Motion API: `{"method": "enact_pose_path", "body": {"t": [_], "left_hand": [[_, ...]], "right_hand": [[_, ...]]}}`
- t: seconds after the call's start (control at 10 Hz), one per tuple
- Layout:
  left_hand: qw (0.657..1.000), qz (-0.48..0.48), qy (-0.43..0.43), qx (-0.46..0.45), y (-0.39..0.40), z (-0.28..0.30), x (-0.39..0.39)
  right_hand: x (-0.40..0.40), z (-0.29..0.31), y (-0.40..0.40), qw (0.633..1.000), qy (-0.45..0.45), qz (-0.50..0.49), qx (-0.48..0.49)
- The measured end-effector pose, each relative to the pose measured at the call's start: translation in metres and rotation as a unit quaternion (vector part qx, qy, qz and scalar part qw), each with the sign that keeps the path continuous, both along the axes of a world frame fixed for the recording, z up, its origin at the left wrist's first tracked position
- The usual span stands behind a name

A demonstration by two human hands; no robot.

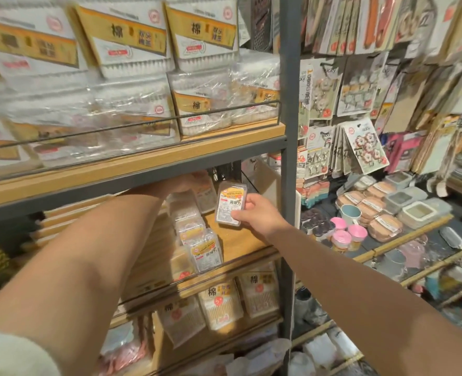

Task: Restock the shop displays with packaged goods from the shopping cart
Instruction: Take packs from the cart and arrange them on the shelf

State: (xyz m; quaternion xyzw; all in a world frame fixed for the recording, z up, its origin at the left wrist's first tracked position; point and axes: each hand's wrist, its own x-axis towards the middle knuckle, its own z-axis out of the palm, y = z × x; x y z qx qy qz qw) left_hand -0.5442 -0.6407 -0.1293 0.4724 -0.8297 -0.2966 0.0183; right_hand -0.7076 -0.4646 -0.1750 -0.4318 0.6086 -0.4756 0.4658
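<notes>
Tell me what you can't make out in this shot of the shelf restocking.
- Left hand, head view: fingers hidden under the shelf edge, so its grip is unclear.
- Floss box in the right hand: small print too tiny.
- Cotton swab packs, upper left: motion-blurred.
- Shopping cart: out of frame.

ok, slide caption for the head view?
Right hand holds clear plastic dental floss box over wooden middle shelf; left hand reaches behind.

Two hands (254,213), one held floss box (231,203), three pink-lidded jars (347,236), three upper cotton-swab packs (128,36)
</notes>
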Motion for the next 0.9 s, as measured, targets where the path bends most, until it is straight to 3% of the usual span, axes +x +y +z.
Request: {"method": "enact_pose_path", "body": {"t": [0.3,0.7,0.9], "left_hand": [[0.997,-0.064,0.009,-0.050,0.008,-0.003,-0.004],[0.999,-0.022,0.023,-0.038,0.014,-0.006,0.002],[0.999,-0.031,0.027,0.010,0.015,-0.008,0.005]], "right_hand": [[-0.006,-0.016,-0.031,0.983,0.173,0.070,-0.003],[0.011,-0.033,-0.067,0.978,0.197,0.059,0.043],[0.015,-0.036,-0.074,0.970,0.239,0.028,0.043]]}}
